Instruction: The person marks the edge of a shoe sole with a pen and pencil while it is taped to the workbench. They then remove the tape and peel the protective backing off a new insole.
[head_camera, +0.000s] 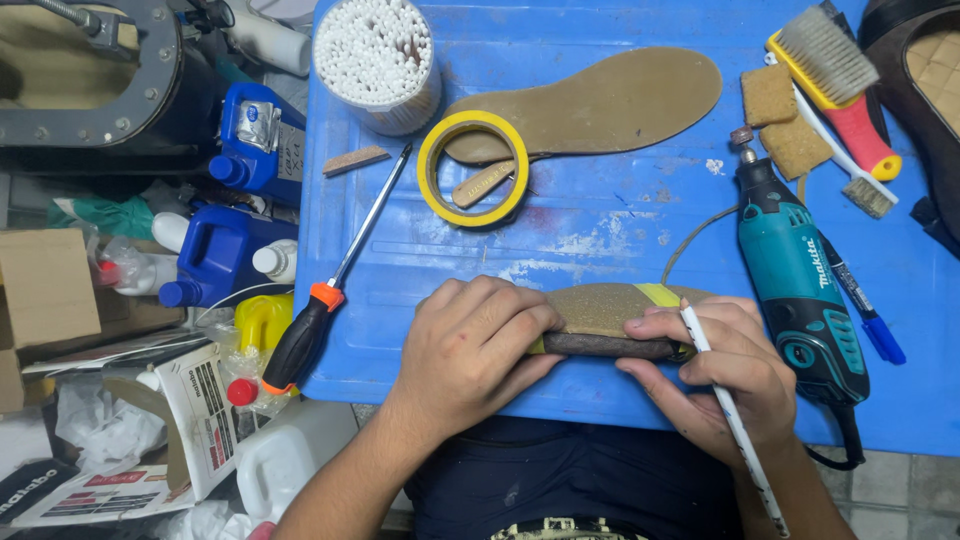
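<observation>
My left hand (472, 345) presses down on the left part of a brown shoe sole piece (600, 308) lying at the near edge of the blue table (600, 225). A strip of yellow tape (660, 295) wraps across that piece. My right hand (725, 375) holds a white pen (735, 425) and also pinches the dark side edge of the sole piece with thumb and fingers. The pen's tip rests close to the yellow strip.
A second tan insole (610, 105) lies farther back, next to a yellow tape roll (473, 167). A screwdriver (335, 285), a teal rotary tool (800, 285), a brush (835, 80), a blue pen (865, 315) and a cup of cotton swabs (377, 60) surround the hands. Blue jugs (225, 250) stand left of the table.
</observation>
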